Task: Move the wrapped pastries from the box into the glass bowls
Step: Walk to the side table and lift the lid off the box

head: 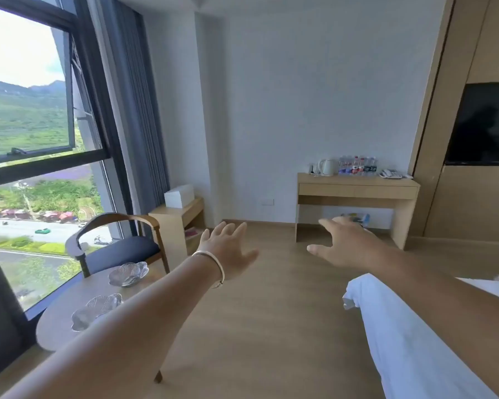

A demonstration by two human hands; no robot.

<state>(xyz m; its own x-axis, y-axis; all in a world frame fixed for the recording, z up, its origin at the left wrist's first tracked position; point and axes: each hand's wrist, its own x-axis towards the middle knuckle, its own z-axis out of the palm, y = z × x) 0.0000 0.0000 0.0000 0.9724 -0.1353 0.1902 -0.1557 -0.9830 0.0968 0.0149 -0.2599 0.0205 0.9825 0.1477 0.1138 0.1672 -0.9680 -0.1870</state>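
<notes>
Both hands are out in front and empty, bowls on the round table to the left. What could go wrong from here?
1. The nearer glass bowl sits just beside the left forearm; a sweep could knock it.
2. Both bowls lie near the round table edge, so a nudge might tip one off.
3. No pastries show; the white box sits across the room.

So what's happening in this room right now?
A person stands with both arms stretched out, the left hand and right hand open and holding nothing. Two glass bowls sit on the round table by the window, and look empty. A white box rests on a low shelf, untouched.
</notes>
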